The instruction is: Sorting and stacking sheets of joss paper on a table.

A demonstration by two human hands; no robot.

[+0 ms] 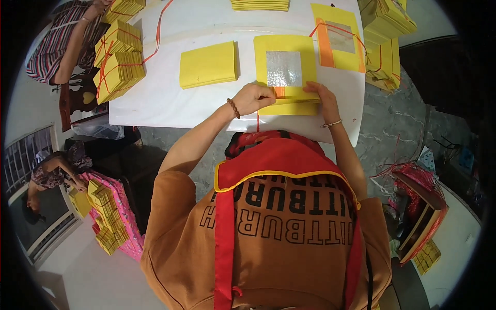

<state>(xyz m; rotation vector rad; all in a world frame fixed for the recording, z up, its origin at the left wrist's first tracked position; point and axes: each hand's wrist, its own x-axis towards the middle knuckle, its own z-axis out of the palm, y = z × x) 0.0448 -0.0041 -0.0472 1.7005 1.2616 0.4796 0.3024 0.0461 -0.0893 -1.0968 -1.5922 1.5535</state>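
In front of me lies yellow paper [260, 64] with a silver foil square [283, 68] in its middle and a narrow orange strip [279, 92] below the foil. Its near edge is folded up over more yellow paper [289, 109]. My left hand [254, 98], a beaded bracelet at its wrist, is closed on the fold beside the orange strip. At the right end of that fold, my right hand [324, 99] grips the edge between thumb and bent fingers. A neat yellow paper stack [208, 64] sits left of my hands.
Tied yellow bundles [120, 75] line the table's left side, another bundle [383, 62] its right. A red-strung yellow sheet [338, 41] lies at the right edge of the white table [155, 106]. Two other people work at left, one by a pink-covered table [126, 217].
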